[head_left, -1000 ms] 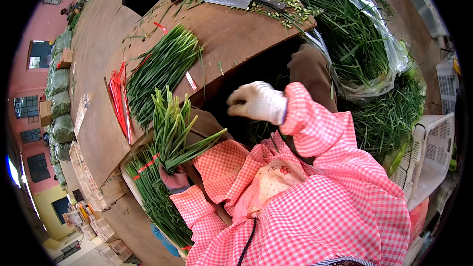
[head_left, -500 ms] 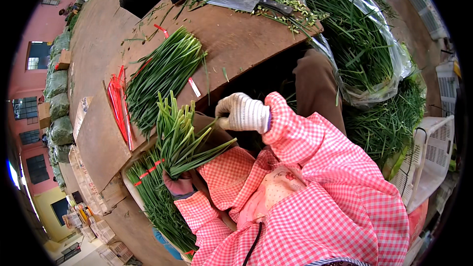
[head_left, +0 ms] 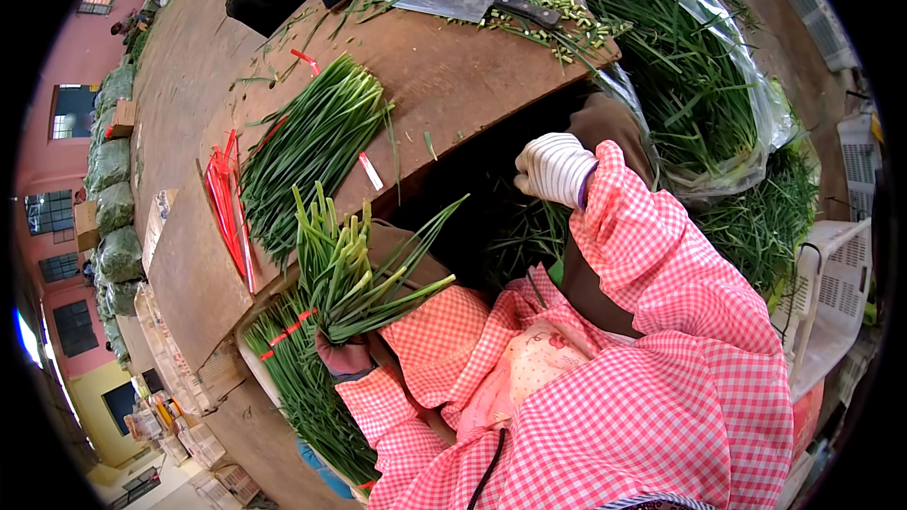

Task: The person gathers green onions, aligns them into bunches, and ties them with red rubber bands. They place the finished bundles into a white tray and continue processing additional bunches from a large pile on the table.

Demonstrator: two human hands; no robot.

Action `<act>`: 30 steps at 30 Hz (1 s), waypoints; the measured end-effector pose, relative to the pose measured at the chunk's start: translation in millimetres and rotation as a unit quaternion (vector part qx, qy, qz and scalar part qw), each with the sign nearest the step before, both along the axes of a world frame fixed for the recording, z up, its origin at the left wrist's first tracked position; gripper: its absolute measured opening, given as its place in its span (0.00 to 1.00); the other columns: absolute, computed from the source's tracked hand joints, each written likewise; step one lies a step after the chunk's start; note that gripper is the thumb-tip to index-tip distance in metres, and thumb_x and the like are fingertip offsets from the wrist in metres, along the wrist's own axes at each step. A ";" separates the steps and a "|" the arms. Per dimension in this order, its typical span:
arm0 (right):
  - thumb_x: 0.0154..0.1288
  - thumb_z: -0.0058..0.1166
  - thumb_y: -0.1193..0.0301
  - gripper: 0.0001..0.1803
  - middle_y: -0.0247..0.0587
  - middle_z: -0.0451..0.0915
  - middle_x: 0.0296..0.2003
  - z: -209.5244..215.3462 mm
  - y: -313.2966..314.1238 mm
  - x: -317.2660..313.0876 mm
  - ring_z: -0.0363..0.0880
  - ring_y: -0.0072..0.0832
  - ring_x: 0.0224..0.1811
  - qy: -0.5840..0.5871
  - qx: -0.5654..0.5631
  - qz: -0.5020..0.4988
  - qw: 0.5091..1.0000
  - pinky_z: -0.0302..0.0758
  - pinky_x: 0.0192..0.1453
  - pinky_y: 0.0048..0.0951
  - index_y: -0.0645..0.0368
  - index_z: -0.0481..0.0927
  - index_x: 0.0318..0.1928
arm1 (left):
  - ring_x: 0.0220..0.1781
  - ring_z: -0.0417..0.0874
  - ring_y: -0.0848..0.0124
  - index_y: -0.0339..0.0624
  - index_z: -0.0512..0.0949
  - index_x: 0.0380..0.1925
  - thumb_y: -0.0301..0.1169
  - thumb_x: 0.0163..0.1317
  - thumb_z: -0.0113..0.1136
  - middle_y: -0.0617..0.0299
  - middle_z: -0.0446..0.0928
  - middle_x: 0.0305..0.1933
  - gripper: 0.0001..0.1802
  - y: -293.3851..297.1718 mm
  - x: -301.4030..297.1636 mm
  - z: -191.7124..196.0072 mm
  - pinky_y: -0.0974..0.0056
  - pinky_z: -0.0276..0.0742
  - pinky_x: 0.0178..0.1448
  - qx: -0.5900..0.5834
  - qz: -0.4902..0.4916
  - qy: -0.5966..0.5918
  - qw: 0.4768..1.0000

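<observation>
Chive bunch [head_left: 342, 291] sits gripped in left hand [head_left: 344, 357]; right hand [head_left: 556, 168] well apart rightward, fingers curled, contents unclear. Looks like bunch-gathering step; next move calls for steady left grip.

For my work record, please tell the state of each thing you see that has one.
Left hand, closed around greens
Right hand, curled, palm hidden
Greens, fanned out
Bunch, lying on table
Knife, lying flat
Bag, open, filled
Red strips, lying loose
Lower bunches, tied

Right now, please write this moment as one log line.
left hand: holding green stalks; right hand: gloved, apart from them; cleaver: on table; red strips: beside green bundle
</observation>
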State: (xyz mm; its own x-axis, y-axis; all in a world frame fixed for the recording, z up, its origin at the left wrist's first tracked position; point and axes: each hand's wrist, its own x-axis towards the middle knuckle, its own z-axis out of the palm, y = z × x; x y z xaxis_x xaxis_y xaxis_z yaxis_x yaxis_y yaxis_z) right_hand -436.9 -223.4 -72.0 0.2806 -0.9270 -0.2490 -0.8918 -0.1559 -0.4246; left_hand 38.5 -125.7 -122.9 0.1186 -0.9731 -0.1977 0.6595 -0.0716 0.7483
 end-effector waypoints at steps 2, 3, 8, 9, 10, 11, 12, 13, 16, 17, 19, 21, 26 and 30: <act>0.51 0.55 0.57 0.16 0.49 0.76 0.17 16.2 -5.8 10.6 0.78 0.44 0.22 -0.051 0.007 -0.018 0.998 0.74 0.28 0.43 0.58 0.81 0.22 | 0.58 0.75 0.58 0.38 0.69 0.56 0.19 0.60 0.53 0.50 0.71 0.60 0.22 1.9 3.3 4.5 0.53 0.74 0.60 0.015 0.010 0.019 1.000; 0.54 0.54 0.52 0.19 0.49 0.78 0.21 13.3 -10.4 20.7 0.80 0.44 0.27 -0.109 0.011 -0.038 0.993 0.76 0.33 0.41 0.57 0.82 0.26 | 0.58 0.75 0.59 0.38 0.69 0.56 0.18 0.59 0.54 0.50 0.71 0.60 0.23 2.7 6.7 -0.7 0.53 0.74 0.61 0.025 0.022 0.003 0.999; 0.49 0.63 0.58 0.20 0.46 0.83 0.36 37.3 -16.8 98.2 0.82 0.35 0.39 -0.389 0.034 -0.020 0.920 0.76 0.47 0.30 0.58 0.83 0.38 | 0.60 0.73 0.58 0.39 0.69 0.56 0.18 0.59 0.55 0.50 0.69 0.62 0.23 1.4 -1.2 -2.0 0.51 0.73 0.61 0.027 0.040 -0.051 0.998; 0.49 0.64 0.60 0.19 0.47 0.82 0.36 38.4 -18.1 115.4 0.82 0.35 0.39 -0.403 0.047 -0.021 0.914 0.76 0.46 0.30 0.60 0.83 0.39 | 0.60 0.73 0.57 0.39 0.69 0.56 0.20 0.61 0.53 0.50 0.69 0.62 0.22 3.9 -4.8 -3.8 0.50 0.72 0.62 -0.011 0.027 -0.130 0.991; 0.50 0.64 0.62 0.18 0.47 0.82 0.35 39.0 -17.0 126.9 0.82 0.34 0.38 -0.448 0.060 -0.033 0.892 0.76 0.45 0.30 0.60 0.83 0.39 | 0.61 0.72 0.56 0.39 0.69 0.56 0.21 0.62 0.52 0.50 0.68 0.63 0.20 4.8 -6.1 -4.6 0.49 0.72 0.62 -0.048 0.013 -0.209 0.977; 0.51 0.64 0.64 0.17 0.47 0.82 0.35 38.3 -16.7 135.5 0.81 0.32 0.37 -0.490 0.071 -0.043 0.868 0.76 0.44 0.30 0.61 0.83 0.39 | 0.61 0.72 0.55 0.40 0.69 0.56 0.24 0.64 0.50 0.49 0.68 0.63 0.19 3.5 -4.0 -4.3 0.47 0.71 0.62 -0.026 0.014 -0.112 0.993; 0.51 0.63 0.66 0.15 0.47 0.82 0.34 33.3 -16.9 140.7 0.81 0.31 0.35 -0.504 0.063 -0.049 0.860 0.75 0.42 0.30 0.61 0.82 0.38 | 0.62 0.71 0.54 0.40 0.69 0.56 0.27 0.66 0.48 0.49 0.67 0.64 0.19 1.3 -1.3 -3.7 0.46 0.70 0.63 -0.002 0.014 -0.013 1.000; 0.52 0.63 0.67 0.14 0.47 0.82 0.33 26.5 -17.4 144.9 0.80 0.30 0.34 -0.517 0.054 -0.055 0.852 0.75 0.41 0.30 0.62 0.82 0.38 | 0.62 0.71 0.53 0.40 0.70 0.57 0.30 0.67 0.45 0.49 0.67 0.64 0.18 -1.2 1.8 -3.5 0.44 0.69 0.64 0.021 0.013 0.085 0.996; 0.52 0.59 0.70 0.10 0.47 0.79 0.25 22.7 -15.1 143.3 0.78 0.28 0.28 -0.533 0.066 -0.073 0.840 0.74 0.36 0.30 0.64 0.81 0.34 | 0.62 0.70 0.50 0.41 0.69 0.58 0.36 0.69 0.40 0.47 0.67 0.64 0.21 3.6 6.6 -5.2 0.42 0.65 0.66 -0.020 -0.030 0.109 0.993; 0.51 0.58 0.71 0.10 0.46 0.78 0.23 26.3 -16.0 135.0 0.77 0.28 0.28 -0.524 0.086 -0.075 0.844 0.74 0.36 0.30 0.64 0.81 0.32 | 0.62 0.70 0.50 0.40 0.69 0.58 0.35 0.69 0.41 0.47 0.67 0.63 0.20 3.3 1.4 -0.3 0.42 0.66 0.66 -0.037 -0.043 0.119 0.991; 0.50 0.57 0.71 0.09 0.47 0.79 0.25 24.7 -24.1 108.5 0.79 0.33 0.28 -0.481 -0.008 -0.071 0.874 0.74 0.36 0.32 0.65 0.80 0.30 | 0.59 0.74 0.53 0.37 0.70 0.55 0.30 0.67 0.42 0.47 0.71 0.60 0.18 0.6 1.6 2.0 0.46 0.70 0.64 0.013 -0.010 0.097 0.995; 0.50 0.58 0.71 0.09 0.46 0.78 0.25 24.4 -31.6 72.6 0.79 0.32 0.28 -0.448 -0.129 -0.096 0.880 0.75 0.35 0.31 0.64 0.80 0.29 | 0.58 0.75 0.54 0.36 0.70 0.54 0.28 0.67 0.43 0.47 0.72 0.59 0.18 8.9 18.2 -8.7 0.48 0.72 0.62 -0.013 -0.002 0.018 1.000; 0.52 0.58 0.63 0.12 0.46 0.78 0.23 19.3 -25.4 -28.5 0.78 0.40 0.26 -0.092 -0.102 -0.150 0.979 0.74 0.30 0.37 0.59 0.79 0.24 | 0.57 0.75 0.55 0.36 0.70 0.53 0.26 0.66 0.43 0.47 0.72 0.58 0.17 1.1 1.9 8.0 0.48 0.73 0.61 0.017 0.001 0.082 0.997; 0.49 0.61 0.56 0.23 0.52 0.81 0.34 20.9 -12.0 -19.9 0.81 0.45 0.39 -0.006 0.038 -0.113 0.993 0.77 0.45 0.40 0.57 0.82 0.43 | 0.58 0.75 0.52 0.36 0.71 0.54 0.29 0.67 0.43 0.46 0.71 0.59 0.17 1.2 3.4 -13.2 0.45 0.73 0.61 -0.049 0.017 -0.141 0.989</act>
